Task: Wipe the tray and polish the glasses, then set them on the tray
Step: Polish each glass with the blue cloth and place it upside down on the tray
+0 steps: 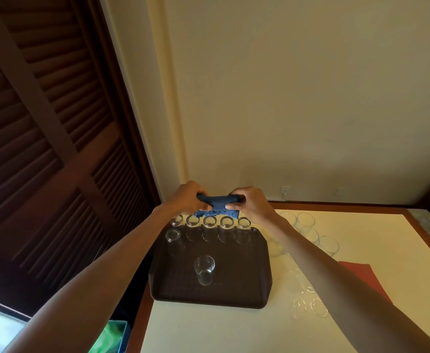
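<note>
A dark brown tray (pixel 183 289) lies on the cream table. Several clear glasses (pixel 210 222) stand in a row along its far edge, and one more glass (pixel 204 270) stands alone near the tray's middle. Above the far row, my left hand (pixel 187 198) and my right hand (pixel 253 203) each grip one end of a blue cloth (pixel 219 207), which is stretched between them. More clear glasses (pixel 305 221) stand on the table to the right of the tray, partly hidden by my right forearm.
A red-brown mat (pixel 361 275) lies on the table (pixel 361 225) at the right. More glasses (pixel 318 307) stand near the tray's right front corner. Dark louvred doors (pixel 43 149) fill the left side, and a cream wall rises behind the table.
</note>
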